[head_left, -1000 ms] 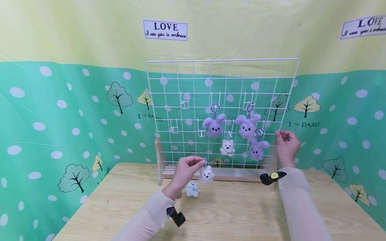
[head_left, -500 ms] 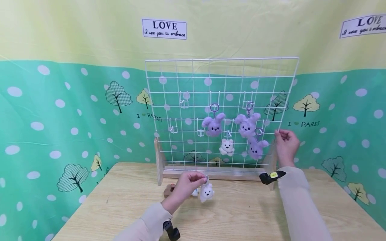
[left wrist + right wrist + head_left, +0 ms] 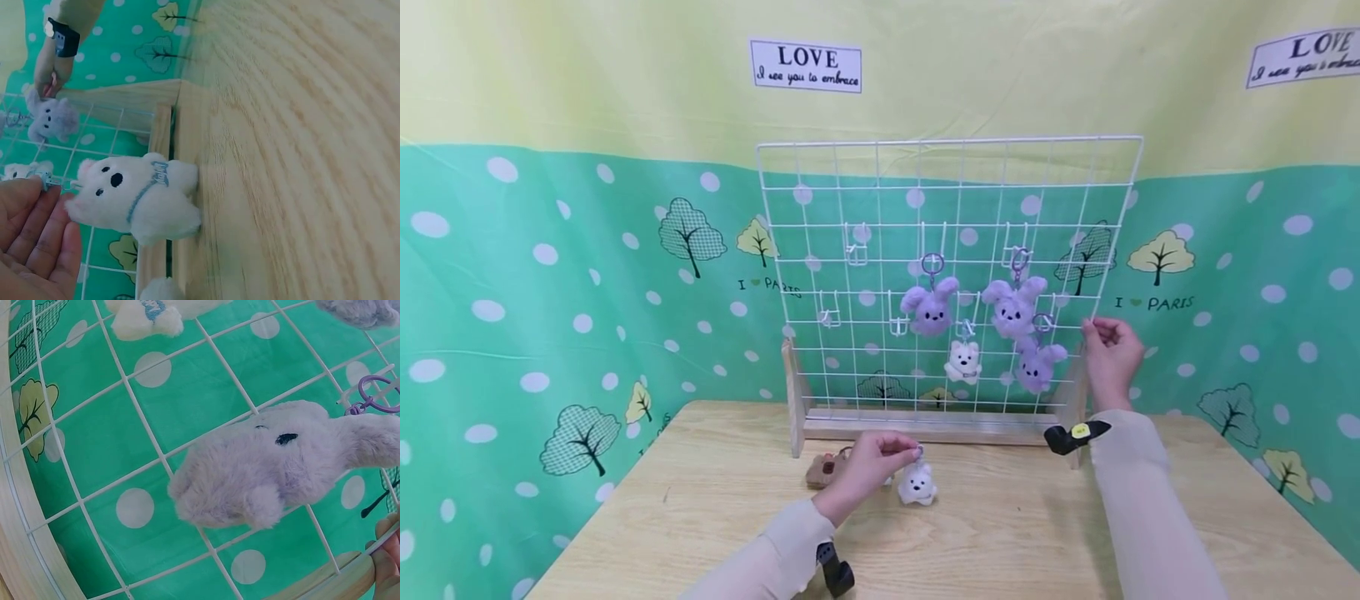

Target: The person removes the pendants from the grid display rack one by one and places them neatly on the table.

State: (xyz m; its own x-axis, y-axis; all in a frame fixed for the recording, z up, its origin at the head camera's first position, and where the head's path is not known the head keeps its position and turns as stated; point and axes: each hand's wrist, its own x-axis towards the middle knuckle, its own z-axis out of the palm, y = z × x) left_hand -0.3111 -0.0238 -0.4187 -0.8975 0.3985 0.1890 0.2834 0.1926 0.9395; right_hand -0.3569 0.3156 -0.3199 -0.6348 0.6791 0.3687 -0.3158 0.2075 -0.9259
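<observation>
Keychain of white plush [image 3: 917, 486] is pinched by left hand [image 3: 867, 468], wire grid [image 3: 951, 141] by right hand [image 3: 1112, 357].

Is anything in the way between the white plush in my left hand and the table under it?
Nothing visible: your left hand holds the white plush at or just above the table; the brown charm lies off to the left.

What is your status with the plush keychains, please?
Left hand pinching white plush animal keychain by its top. Right hand pinching edge of white wire grid. Possible snag: small brown toy beside left hand.
</observation>
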